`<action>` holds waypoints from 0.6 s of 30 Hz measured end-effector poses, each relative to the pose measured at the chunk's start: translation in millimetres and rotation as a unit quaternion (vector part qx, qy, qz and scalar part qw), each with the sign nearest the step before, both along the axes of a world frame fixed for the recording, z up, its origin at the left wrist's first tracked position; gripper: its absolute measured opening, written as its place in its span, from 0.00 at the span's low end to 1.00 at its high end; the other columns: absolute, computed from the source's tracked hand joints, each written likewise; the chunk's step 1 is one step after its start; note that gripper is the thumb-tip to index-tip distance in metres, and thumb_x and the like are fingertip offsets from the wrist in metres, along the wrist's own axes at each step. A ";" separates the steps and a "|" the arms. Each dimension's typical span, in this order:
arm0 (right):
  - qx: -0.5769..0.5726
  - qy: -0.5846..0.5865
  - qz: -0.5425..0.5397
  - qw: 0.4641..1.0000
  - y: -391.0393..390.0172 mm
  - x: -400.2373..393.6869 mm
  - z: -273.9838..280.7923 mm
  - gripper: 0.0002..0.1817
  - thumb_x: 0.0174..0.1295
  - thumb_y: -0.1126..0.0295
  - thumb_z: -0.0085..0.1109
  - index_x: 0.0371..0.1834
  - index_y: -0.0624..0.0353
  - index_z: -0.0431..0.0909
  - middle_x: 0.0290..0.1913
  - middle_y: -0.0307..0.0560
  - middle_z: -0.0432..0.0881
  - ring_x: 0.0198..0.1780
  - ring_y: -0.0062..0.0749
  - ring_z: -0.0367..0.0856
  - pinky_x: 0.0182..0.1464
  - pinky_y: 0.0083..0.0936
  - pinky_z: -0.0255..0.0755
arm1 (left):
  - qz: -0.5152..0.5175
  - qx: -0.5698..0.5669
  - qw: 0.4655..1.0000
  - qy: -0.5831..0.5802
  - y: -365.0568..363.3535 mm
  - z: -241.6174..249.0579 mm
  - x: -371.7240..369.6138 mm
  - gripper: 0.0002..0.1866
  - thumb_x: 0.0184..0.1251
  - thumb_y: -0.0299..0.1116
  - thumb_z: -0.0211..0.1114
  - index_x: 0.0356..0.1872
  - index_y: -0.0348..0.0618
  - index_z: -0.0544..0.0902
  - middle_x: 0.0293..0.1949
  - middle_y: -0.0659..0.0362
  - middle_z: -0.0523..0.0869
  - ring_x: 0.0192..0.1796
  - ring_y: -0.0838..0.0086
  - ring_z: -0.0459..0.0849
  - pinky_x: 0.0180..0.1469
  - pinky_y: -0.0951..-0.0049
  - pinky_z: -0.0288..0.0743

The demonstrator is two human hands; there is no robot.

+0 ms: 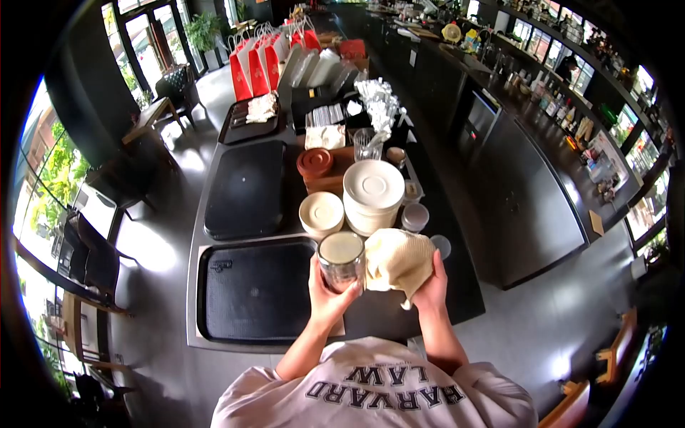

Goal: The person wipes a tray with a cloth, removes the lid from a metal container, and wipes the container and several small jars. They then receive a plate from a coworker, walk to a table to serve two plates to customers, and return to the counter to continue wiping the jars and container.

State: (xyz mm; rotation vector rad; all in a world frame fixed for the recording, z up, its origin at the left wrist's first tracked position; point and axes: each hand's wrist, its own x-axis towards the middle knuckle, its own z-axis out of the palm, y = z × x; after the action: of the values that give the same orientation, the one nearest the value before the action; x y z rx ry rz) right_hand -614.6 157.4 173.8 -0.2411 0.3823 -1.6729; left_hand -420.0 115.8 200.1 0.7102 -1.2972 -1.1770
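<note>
Held up over the table's near edge is a clear glass (341,258), with my left hand (330,294) wrapped round its lower part. My right hand (432,284) grips a cream cloth (397,262) just to the right of the glass; some of its fingers are hidden behind the cloth. A corner of the cloth hangs down. Beyond the glass stand a stack of cream saucers (321,213) and a taller stack of white plates (373,187). A black tray (253,292) lies on the table to the left of my left hand.
Farther up the table (457,307) are another black tray (246,187), brown lids (315,162), an upturned glass (367,145), crumpled foil (378,103) and red-and-white paper bags (262,65). Small cups (414,217) stand right of the plates. A dark counter (521,192) runs along the right.
</note>
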 end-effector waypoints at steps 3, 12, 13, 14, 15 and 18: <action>-0.033 -0.014 0.034 0.999 8.0 26.7 19.3 0.31 0.66 0.49 0.44 0.66 0.59 0.58 0.64 0.49 0.66 0.65 0.43 0.63 0.66 0.43 0.56 | 0.003 0.010 1.000 0.019 2.7 6.2 -7.1 0.36 0.43 0.30 0.72 0.56 0.36 0.65 0.48 0.55 0.75 0.51 0.72 0.74 0.56 0.72 0.66; -0.114 0.095 0.048 0.988 9.1 51.3 13.6 0.20 0.63 0.68 0.49 0.57 0.64 0.69 0.54 0.47 0.75 0.56 0.33 0.73 0.62 0.32 0.62 | -0.037 0.006 0.999 0.022 8.7 6.1 -7.6 0.35 0.46 0.30 0.73 0.55 0.35 0.64 0.49 0.54 0.74 0.51 0.72 0.74 0.56 0.71 0.67; -0.123 0.198 -0.021 0.972 9.5 55.4 11.6 0.21 0.60 0.72 0.53 0.58 0.65 0.67 0.54 0.47 0.75 0.57 0.32 0.73 0.62 0.30 0.62 | -0.046 0.003 0.998 0.037 10.6 5.6 -8.5 0.35 0.46 0.30 0.73 0.55 0.35 0.64 0.49 0.54 0.74 0.52 0.72 0.74 0.56 0.71 0.67; -0.133 0.180 -0.024 0.974 9.0 55.5 12.4 0.29 0.54 0.77 0.61 0.61 0.67 0.64 0.56 0.46 0.73 0.58 0.30 0.71 0.61 0.28 0.63 | -0.047 -0.014 0.999 0.004 11.2 0.8 -7.3 0.36 0.46 0.31 0.73 0.56 0.35 0.63 0.49 0.54 0.74 0.51 0.72 0.74 0.56 0.71 0.68; -0.154 0.195 -0.030 0.968 8.9 56.8 16.3 0.32 0.53 0.72 0.65 0.61 0.67 0.63 0.56 0.45 0.73 0.57 0.28 0.71 0.60 0.27 0.65 | -0.064 -0.018 0.998 -0.002 13.2 0.6 -8.0 0.38 0.47 0.33 0.73 0.58 0.34 0.63 0.51 0.54 0.74 0.52 0.73 0.74 0.57 0.71 0.67; -0.124 0.278 -0.090 0.948 9.4 64.6 23.4 0.36 0.53 0.65 0.67 0.62 0.66 0.61 0.58 0.46 0.69 0.59 0.27 0.68 0.62 0.26 0.61 | -0.088 -0.021 0.996 0.005 20.2 0.0 -12.4 0.43 0.47 0.36 0.74 0.61 0.33 0.58 0.54 0.52 0.71 0.56 0.71 0.72 0.59 0.70 0.65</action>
State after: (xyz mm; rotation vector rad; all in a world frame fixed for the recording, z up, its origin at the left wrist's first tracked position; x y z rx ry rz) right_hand -550.0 166.8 197.2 -0.8998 0.6255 -1.8168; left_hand -432.4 136.0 200.1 0.5677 -1.3938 -1.2894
